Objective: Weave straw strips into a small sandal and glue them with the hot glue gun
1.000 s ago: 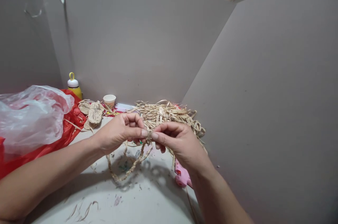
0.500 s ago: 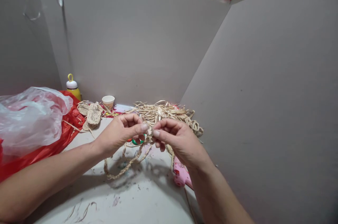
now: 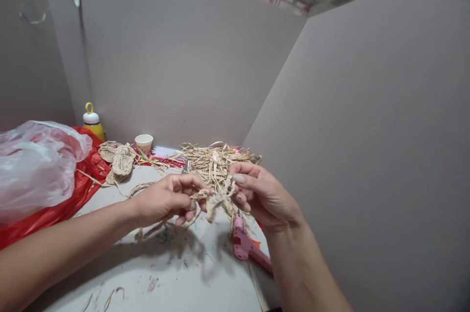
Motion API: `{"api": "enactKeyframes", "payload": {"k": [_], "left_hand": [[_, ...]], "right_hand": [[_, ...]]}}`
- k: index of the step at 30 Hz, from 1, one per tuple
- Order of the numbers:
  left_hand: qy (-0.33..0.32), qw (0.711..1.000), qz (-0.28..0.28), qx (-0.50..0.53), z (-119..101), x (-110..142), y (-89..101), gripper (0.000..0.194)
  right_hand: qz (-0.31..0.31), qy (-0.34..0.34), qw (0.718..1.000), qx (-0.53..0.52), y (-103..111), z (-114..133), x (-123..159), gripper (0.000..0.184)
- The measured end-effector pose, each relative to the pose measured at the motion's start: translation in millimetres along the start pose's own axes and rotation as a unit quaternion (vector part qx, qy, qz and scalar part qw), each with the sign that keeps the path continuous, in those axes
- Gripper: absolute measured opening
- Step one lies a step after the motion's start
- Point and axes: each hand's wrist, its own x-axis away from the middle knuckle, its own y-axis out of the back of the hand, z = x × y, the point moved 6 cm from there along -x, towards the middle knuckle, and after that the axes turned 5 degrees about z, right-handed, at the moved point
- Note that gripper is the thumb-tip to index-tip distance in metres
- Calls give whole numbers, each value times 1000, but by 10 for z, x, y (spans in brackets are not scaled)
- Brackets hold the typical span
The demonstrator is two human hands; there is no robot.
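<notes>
White table (image 3: 191, 287); left hand (image 3: 171, 199), right hand (image 3: 266, 197): grips pinching straw braid (image 3: 222, 198); cup (image 3: 144, 144) print illegible.

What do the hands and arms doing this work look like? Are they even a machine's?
No, they are a person's. The left hand and right hand show no gloves, rings or coverings. The left forearm and right forearm are bare, with no sleeve, watch or bracelet in view. Some fingers are partly hidden. No cables or markings show.
</notes>
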Motion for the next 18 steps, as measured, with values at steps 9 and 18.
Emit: {"api": "enactKeyframes", "payload": {"k": [9,18], "left_hand": [[-79,996,23,-39,-233,26,-37,54],[-50,997,27,-50,-186,8,-95,30]], "right_hand": [[-10,6,997,74,-28,2,10,21],[31,9,988,151,-237,-128,8,18]]}}
